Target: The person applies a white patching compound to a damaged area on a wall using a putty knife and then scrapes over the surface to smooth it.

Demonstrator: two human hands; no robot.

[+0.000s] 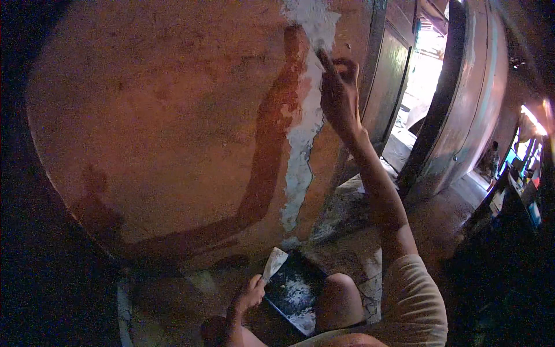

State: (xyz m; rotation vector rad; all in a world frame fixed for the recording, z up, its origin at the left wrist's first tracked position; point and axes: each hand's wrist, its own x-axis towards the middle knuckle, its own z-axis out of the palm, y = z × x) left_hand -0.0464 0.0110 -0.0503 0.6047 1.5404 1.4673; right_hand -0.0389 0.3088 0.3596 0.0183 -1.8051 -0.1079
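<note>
My right hand point(341, 98) is raised to the orange wall point(173, 133), closed around a slim dark-handled tool point(325, 60). Its tip points up at the pale strip of bare or filled plaster point(300, 156) running down the wall; its exact kind cannot be made out. Lower down, my left hand point(250, 294) grips a putty knife point(276, 261), blade up and smeared whitish. Beside that knife, a dark rectangular tray point(313, 269) rests by my bent knee point(341, 292), with white paste point(296, 291) spread over its surface.
Right of the wall stand a wooden door frame point(376, 75) and a bright doorway point(425, 75). A brownish panel point(474, 98) lies beyond it. Farther right, a person point(493, 157) and cluttered items point(523, 185) appear small. My arm's shadow falls across the wall.
</note>
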